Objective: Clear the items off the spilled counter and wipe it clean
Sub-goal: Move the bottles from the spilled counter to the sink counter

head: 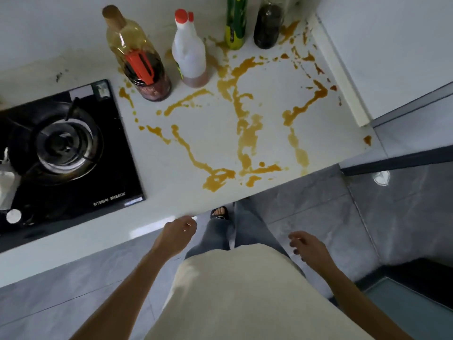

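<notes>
A white counter (203,133) is streaked with an orange-brown spill (246,141) running from the back wall to the front edge. Along the back stand a clear bottle with an orange part inside (137,57), a white squeeze bottle with red caps (188,52), a green bottle (235,23) and a dark bottle (267,25). My left hand (177,233) hovers at the counter's front edge, fingers loosely curled, holding nothing. My right hand (307,246) hangs over the floor, below the counter edge, fingers apart and empty.
A black glass gas hob (61,148) with a steel burner fills the counter's left side. A white wall ledge (340,69) borders the counter on the right. Grey tiled floor (318,204) lies below, with my legs and a sandalled foot (219,213) near the edge.
</notes>
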Tool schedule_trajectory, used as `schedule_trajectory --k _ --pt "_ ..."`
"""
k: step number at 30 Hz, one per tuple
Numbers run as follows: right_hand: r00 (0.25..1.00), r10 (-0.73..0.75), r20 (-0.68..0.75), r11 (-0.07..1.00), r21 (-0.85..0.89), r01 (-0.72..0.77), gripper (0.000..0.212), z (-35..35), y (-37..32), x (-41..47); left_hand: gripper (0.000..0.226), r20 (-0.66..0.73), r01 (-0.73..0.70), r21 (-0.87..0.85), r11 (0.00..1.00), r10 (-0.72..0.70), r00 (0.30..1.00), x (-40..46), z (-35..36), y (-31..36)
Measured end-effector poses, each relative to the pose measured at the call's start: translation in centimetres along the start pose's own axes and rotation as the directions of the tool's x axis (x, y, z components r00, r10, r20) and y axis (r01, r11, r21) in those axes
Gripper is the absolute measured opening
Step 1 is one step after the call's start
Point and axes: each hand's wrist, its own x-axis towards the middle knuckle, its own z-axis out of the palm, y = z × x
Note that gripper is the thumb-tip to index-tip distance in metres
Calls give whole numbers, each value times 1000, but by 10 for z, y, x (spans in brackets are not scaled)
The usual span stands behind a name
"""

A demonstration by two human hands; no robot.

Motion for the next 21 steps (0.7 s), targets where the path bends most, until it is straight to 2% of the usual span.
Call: schedule_trajectory --k 2,5,8,11,15,21 --pt "999 -53 7 998 -38 53 19 -14 -19 8 21 -4 5 -50 999 -5 1000 1 -3 12" --pt "975 -217 36 968 -121 220 16 -39 -65 25 18 -78 6 -168 986 -19 997 5 -13 28" --pt "928 -358 103 925 -100 368 15 -57 -134 47 16 -182 -17 -349 937 -50 982 12 -40 49" --pt "875 -475 96 874 -62 481 17 -64 -209 73 11 -302 -81 -496 864 -84 950 28 -77 70" --pt "824 -565 45 825 38 564 28 -58 -306 108 34 -463 -181 -573 799 -133 876 61 -131 94" --pt "758 -652 -24 752 101 651 75 -33 -418 147 69 -617 -326 -656 681 -235 751 114 -210 116"
